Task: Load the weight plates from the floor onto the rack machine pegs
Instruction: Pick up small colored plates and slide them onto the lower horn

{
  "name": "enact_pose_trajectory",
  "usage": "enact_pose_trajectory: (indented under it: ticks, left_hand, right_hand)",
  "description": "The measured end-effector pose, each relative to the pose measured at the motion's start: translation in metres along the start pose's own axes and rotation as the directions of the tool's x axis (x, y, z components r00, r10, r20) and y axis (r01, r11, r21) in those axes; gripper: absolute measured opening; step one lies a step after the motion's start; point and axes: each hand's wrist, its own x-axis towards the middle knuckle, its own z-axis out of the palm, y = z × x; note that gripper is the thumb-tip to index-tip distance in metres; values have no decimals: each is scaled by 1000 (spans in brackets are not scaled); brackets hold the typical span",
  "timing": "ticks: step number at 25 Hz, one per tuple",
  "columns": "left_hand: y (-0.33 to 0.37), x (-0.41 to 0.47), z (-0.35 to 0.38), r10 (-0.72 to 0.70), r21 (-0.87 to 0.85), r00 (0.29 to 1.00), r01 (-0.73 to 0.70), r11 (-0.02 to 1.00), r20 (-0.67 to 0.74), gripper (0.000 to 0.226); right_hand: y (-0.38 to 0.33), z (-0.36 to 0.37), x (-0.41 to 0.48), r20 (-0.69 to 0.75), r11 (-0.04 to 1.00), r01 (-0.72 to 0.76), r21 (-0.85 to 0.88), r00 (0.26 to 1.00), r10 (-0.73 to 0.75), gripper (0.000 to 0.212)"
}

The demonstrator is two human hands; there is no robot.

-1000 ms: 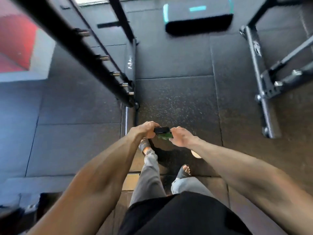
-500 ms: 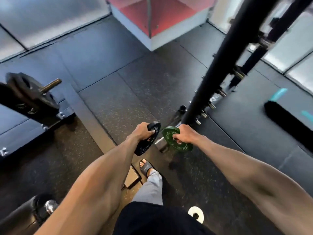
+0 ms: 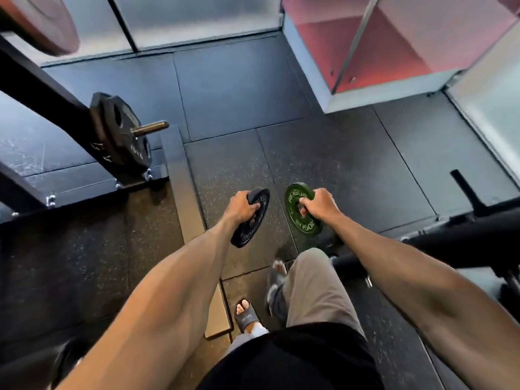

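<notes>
black plate (image 3: 250,220): our left hand (image 3: 241,207) hides its upper rim
green plate (image 3: 300,210): our right hand (image 3: 320,204) covers its right side
red disc (image 3: 42,23): blurred, cut by the top edge
peg (image 3: 150,128): base hidden inside the racked plate (image 3: 119,130)

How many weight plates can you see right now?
3: small black plate in left hand, green plate in right hand, large black plate on the rack peg. Others may be hidden.

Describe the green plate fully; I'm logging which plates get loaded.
The green plate is a small round disc with a centre hole and raised pale lettering, rubbery or coated in look. It hangs on edge above the floor, clear of the black plate, carried by the right hand, fingers hooked through the hole.
</notes>
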Motion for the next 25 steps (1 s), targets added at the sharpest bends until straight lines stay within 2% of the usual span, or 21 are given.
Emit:
enact_pose_trajectory:
  ticks: [3,5,8,10,15,21,25]
  left_hand:
    - [21,62,-21,-11,36,1000,11,999,3,28]
    - [38,115,-32,-21,31,1000,21,999,0,28]
    - [85,204,-41,-27,74,998,22,997,64,32]
    - [119,250,-44,-6,85,995,-3,996,102,32]
    - [220,350,-52,73,127,973,-103,987,217,36]
    - [339,471,-46,146,270,900,-273,923,411,37]
    - [421,561,-26,206,345,790,-465,816,578,39]
  right_hand:
    - [-19,-16,73,34,996,20,-87,999,-17,22]
    - [-21,-27,130,86,997,19,-75,996,-13,23]
    - [-17,-49,222,122,993,12,-118,992,3,21]
    - [-11,-66,268,139,997,-21,-79,990,32,22]
    - [-19,-128,351,55,991,-114,-69,991,118,32]
    - [-20,-197,438,-20,957,-284,62,958,285,33]
    - [-20,-250,486,-101,888,-423,181,890,444,24]
